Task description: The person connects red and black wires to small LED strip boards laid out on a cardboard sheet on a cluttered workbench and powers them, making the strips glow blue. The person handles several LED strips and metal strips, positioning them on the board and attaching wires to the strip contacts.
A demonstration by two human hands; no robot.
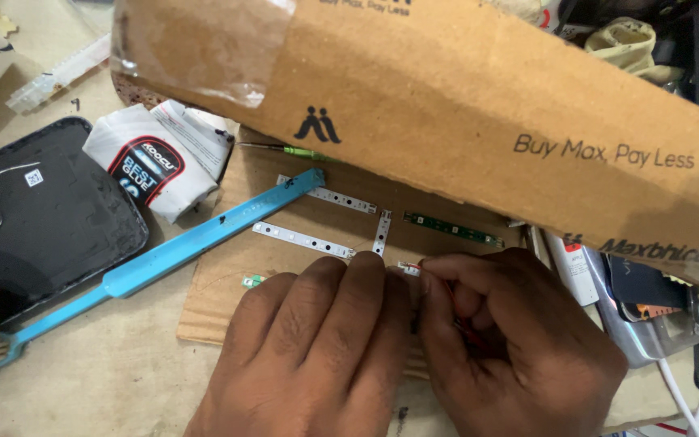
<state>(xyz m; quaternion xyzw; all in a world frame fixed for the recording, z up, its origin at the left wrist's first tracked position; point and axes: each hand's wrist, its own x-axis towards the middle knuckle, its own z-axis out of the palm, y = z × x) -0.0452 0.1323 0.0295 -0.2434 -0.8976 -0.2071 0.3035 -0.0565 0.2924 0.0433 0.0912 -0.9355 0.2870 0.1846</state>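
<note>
Strips (304, 239) lie on cardboard sheet (212, 307), box (446, 105) behind.

A long cardboard box (479, 105) lay across the top; a blue plastic strip (163, 259) slanted beside a dark phone back cover (42, 210); a white glue pouch (163, 158) sat between.

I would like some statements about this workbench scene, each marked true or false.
1. Both hands rest on the cardboard sheet. True: the left hand and right hand lie side by side on it.
2. The long blue tool is held in the left hand. False: it lies free on the table, left of the hands.
3. The right hand pinches thin red wires. True.
4. The green circuit strip lies under the left hand. False: it lies uncovered, above the right hand.
5. The white strips lie on the dark tablet. False: they lie on the cardboard sheet.
</note>
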